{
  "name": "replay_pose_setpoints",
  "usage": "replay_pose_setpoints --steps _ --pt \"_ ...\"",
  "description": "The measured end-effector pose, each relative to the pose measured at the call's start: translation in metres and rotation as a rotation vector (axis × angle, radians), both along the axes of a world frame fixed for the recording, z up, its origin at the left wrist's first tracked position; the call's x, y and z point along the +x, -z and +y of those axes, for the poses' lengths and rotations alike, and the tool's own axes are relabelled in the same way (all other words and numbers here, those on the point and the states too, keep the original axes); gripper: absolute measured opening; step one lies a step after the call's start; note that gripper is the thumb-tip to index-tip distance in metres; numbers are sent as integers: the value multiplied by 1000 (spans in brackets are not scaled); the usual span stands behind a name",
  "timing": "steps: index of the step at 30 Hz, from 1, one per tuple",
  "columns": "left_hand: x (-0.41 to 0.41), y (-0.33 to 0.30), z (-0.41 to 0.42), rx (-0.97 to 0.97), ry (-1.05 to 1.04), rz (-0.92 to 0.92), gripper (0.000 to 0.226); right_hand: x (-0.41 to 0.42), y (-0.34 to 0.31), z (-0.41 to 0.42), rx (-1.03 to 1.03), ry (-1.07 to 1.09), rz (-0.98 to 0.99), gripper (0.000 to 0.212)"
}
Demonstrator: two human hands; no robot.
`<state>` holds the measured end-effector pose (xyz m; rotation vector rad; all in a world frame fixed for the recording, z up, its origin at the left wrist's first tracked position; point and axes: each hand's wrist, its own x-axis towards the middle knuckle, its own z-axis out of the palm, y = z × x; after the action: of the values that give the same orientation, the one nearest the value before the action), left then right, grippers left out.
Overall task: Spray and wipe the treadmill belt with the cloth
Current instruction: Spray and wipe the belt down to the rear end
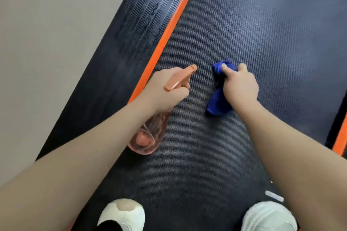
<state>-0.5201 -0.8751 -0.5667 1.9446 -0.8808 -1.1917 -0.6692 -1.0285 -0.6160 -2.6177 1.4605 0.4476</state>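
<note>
The dark textured treadmill belt (253, 33) fills most of the view. My left hand (165, 93) grips an orange spray bottle (150, 135) by its neck, its nozzle pointing forward over the belt near the left orange strip. My right hand (240, 84) clutches a bunched blue cloth (217, 105) held just above or against the belt, to the right of the nozzle. The bottle's translucent body hangs below my left wrist.
An orange strip (174, 22) borders the belt on the left, beside a ribbed black side rail (131, 24) with wet streaks. Another orange strip (340, 140) shows at the right edge. Beige floor (47, 33) lies left. My two white shoes (122, 214) stand on the belt.
</note>
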Motion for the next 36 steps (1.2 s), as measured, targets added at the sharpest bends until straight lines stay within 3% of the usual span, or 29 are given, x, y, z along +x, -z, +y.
replay_pose_setpoints --steps 4,6,10,12,16,18,20,22,23,25,29,31,32,35,36 --pt "3 3 -7 11 -57 -2 34 -10 0 58 129 -378 -32 43" --pt "3 5 -10 14 -82 -11 38 -17 1 46 133 -413 -56 42" --pt "0 4 -3 -7 14 -38 30 -20 11 4 43 147 -109 36" --pt "-2 4 -5 -11 31 -27 29 -15 12 12 36 245 -100 38" --pt "-6 7 -16 15 66 -18 36 -32 -1 48 96 -259 -45 45" --pt "-4 6 -17 37 55 -15 37 -47 -7 32 109 -342 -10 44" --pt "-1 8 -15 41 19 14 38 -54 -3 8 -5 -125 18 39" --pt "3 10 -11 36 -32 69 34 -50 3 -2 -34 248 -46 34" --pt "7 11 -10 33 -54 93 30 -44 6 4 -42 311 -90 31" --pt "15 11 -12 40 -100 140 30 -23 9 33 -7 217 -118 29" --pt "26 13 -11 13 -208 198 39 -3 11 90 164 -195 -249 43" --pt "27 15 -6 -14 -233 203 35 -5 13 72 100 -272 -237 42" --pt "27 16 -4 -30 -244 209 31 -4 12 59 58 -198 -200 40" --pt "28 13 7 -68 -247 190 40 17 14 32 9 293 -162 39" --pt "30 11 11 -73 -237 167 45 28 13 38 10 322 -149 41"
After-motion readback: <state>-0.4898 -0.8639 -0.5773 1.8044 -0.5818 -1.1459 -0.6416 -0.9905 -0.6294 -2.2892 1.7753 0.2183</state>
